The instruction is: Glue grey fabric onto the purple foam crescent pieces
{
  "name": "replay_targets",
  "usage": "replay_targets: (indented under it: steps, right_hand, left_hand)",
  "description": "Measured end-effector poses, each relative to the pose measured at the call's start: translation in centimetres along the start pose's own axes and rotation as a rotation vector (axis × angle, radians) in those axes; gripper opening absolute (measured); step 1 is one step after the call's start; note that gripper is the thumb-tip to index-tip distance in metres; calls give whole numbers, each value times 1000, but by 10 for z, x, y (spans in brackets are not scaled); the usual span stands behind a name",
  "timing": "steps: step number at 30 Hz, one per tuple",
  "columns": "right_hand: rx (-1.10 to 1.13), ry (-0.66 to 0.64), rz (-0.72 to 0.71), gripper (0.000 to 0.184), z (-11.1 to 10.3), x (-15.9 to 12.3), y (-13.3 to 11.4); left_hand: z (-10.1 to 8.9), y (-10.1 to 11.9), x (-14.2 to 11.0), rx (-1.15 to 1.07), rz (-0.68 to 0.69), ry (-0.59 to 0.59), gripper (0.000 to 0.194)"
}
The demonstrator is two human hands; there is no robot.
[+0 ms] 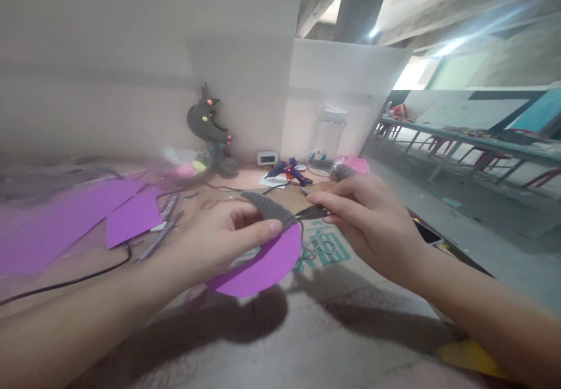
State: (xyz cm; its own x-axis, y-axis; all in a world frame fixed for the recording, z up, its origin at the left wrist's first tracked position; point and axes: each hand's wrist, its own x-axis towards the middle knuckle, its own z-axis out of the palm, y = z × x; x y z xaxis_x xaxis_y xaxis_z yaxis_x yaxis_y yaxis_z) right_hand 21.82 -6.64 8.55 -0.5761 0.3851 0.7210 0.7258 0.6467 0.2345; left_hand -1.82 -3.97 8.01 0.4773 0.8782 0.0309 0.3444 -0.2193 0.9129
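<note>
My left hand (236,231) pinches a curved grey strip that looks wrapped in yarn (270,205), with the thumb on its lower end. Below it extends a round-edged piece of purple paper (263,269), held in the same hand; how the two join is hidden. My right hand (363,214) is closed on a slim dark pointed tool (312,211), its tip touching or very near the strip's end. The tool's kind is unclear, since the fingers cover most of it. Loose grey yarn (318,250) lies on the printed cardboard (337,243) beneath.
A blue glue gun (290,172) stands behind the hands, near a small white digital clock (267,158) and a clear bottle (328,135). A dark crescent ornament (205,120) leans at the wall. Purple sheets (65,219) and a black cord (65,284) are left; a phone (428,232) lies right.
</note>
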Motion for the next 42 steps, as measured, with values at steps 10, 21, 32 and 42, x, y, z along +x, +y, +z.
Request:
replay_targets:
  steps: [10,21,32,42]
  right_hand:
    - [-73,12,-28,21,0,0,0]
    - [-18,-19,-5,25,3,0,1]
    - [68,-19,-48,26,4,3,4]
    - [139,-3,-16,23,4,1,5]
  left_hand:
    - [0,0,0,72,11,-1,34]
    - [0,-1,0,50,26,-9,30]
    - [1,0,-2,54,36,-11,30]
    - [2,-4,-1,17,22,-21,31]
